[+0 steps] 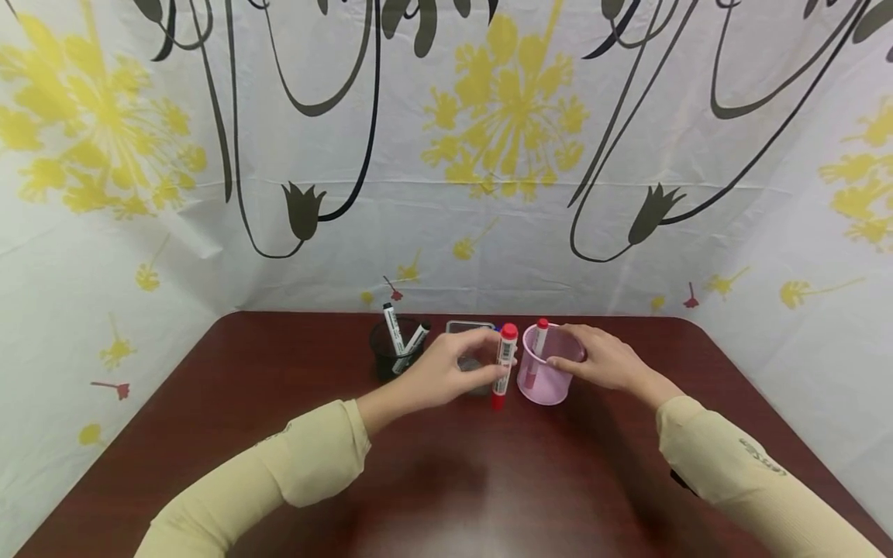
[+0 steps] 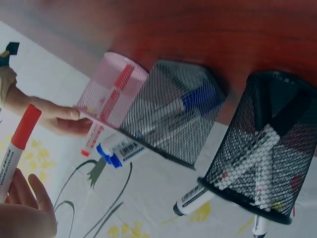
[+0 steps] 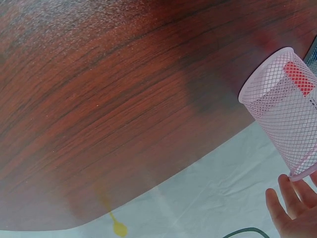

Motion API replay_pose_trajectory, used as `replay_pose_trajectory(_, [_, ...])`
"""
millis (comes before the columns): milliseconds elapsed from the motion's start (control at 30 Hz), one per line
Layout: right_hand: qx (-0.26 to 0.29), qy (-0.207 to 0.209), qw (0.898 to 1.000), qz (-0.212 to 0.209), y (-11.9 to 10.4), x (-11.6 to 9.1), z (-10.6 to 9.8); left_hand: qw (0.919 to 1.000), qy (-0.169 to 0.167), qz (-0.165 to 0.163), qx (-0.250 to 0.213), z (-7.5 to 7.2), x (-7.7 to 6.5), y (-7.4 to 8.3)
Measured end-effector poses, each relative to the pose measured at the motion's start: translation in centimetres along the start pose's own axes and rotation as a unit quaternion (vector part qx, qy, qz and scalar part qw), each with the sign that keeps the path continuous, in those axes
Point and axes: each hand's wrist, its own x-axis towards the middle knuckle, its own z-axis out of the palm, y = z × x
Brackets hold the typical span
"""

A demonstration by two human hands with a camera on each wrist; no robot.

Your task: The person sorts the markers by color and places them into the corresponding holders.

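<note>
My left hand (image 1: 439, 372) pinches a whiteboard marker with red ends (image 1: 505, 353) between thumb and fingers, nearly upright, just left of the pink mesh pen cup (image 1: 547, 389). The left wrist view shows this marker close up, one red end and its white body at the left edge. My right hand (image 1: 610, 358) holds the pink cup by its rim, thumb on the near side and fingers toward the back. Inside that cup leans another red marker (image 1: 540, 338), its end above the rim.
Next to the pink cup stands a grey mesh cup (image 2: 171, 84) with blue markers (image 2: 130, 148) in it. Farther left is a black mesh cup (image 2: 242, 204) holding markers with black ends (image 2: 195, 197). The dark red-brown table (image 1: 279, 465) ends at a patterned white cloth (image 1: 391, 256).
</note>
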Motion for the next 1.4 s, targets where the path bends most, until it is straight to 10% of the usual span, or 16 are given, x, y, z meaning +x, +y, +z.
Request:
replay_pose_trajectory(433, [0.007,-0.005,1.0,0.0,0.0,0.0,0.1,0.9979,0.033,-0.045,-0.034,-1.6,2.9,3.1])
replay_pose_trajectory(767, [0.013,-0.013,1.0,0.01,-0.2,-0.2,-0.1,0.9915,0.078,-0.073,-0.073,-2.1,6.0,-0.7])
replay_pose_trajectory(1400, [0.008,0.001,1.0,-0.006,-0.2,-0.1,0.0,0.9886,0.112,-0.092,-0.041,-2.0,9.8,-1.6])
